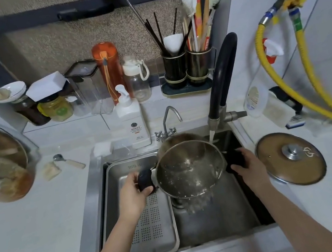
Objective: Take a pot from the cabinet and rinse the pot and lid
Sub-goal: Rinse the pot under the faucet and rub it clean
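A steel pot (pixel 189 166) hangs over the sink (pixel 218 220), tipped toward me so its inside shows, and water spills from its lower rim into the basin. My left hand (pixel 131 194) grips the pot's black left handle. My right hand (pixel 249 169) grips the black right handle. A thin stream falls from the black faucet (pixel 222 81) just behind the pot's right rim. The glass lid (pixel 290 157), with a steel knob, lies flat on the counter right of the sink.
A perforated steel tray (pixel 148 223) fills the sink's left half. A soap pump bottle (pixel 131 118) and a small tap (pixel 169 123) stand behind the sink. Jars and bottles line the back ledge, with a utensil holder (pixel 186 71). Yellow hoses (pixel 306 80) hang at right.
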A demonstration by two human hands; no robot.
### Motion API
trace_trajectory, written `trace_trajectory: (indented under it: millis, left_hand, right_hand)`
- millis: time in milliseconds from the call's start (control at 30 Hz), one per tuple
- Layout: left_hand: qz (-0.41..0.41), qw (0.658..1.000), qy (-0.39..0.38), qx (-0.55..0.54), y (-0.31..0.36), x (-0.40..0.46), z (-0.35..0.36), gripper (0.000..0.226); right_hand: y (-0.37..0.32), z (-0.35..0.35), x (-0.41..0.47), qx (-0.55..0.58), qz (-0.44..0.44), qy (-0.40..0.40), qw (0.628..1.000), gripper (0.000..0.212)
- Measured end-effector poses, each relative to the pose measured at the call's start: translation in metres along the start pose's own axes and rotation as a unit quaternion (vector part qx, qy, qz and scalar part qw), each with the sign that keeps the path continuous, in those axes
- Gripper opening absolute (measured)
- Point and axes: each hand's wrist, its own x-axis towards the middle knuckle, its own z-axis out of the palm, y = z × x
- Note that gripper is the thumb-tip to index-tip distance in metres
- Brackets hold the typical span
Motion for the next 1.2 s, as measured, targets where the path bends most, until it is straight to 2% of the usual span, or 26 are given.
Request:
trace_trajectory:
  millis: [100,367,567,900,1033,1200]
  left_hand:
    - [0.000,1.000,0.011,-0.003,-0.003,-0.003,-0.004,0.041]
    - [0.029,0.999,0.032,0.007,-0.004,-0.003,-0.009,0.042]
    - [0.043,0.998,0.044,0.009,-0.002,-0.007,-0.013,0.044]
    - [0.046,0.995,0.080,0.025,-0.005,-0.012,-0.018,0.046]
    - [0.047,0.996,0.079,0.018,-0.004,-0.011,-0.022,0.044]
    - [0.037,0.997,0.064,0.002,-0.002,-0.008,-0.032,0.039]
  right_hand:
    - [-0.005,0.001,0.001,-0.020,-0.013,-0.002,1.000,0.049]
    - [-0.010,0.006,-0.003,0.033,-0.010,0.018,0.999,0.043]
    - [-0.010,0.007,-0.001,0.033,-0.011,0.009,0.999,0.040]
    - [-0.009,0.020,0.011,-0.028,-0.042,0.013,0.999,0.026]
    - [-0.009,0.025,0.014,-0.030,-0.023,0.014,0.999,0.030]
    - [-0.006,0.027,0.022,0.013,-0.021,-0.035,0.999,0.039]
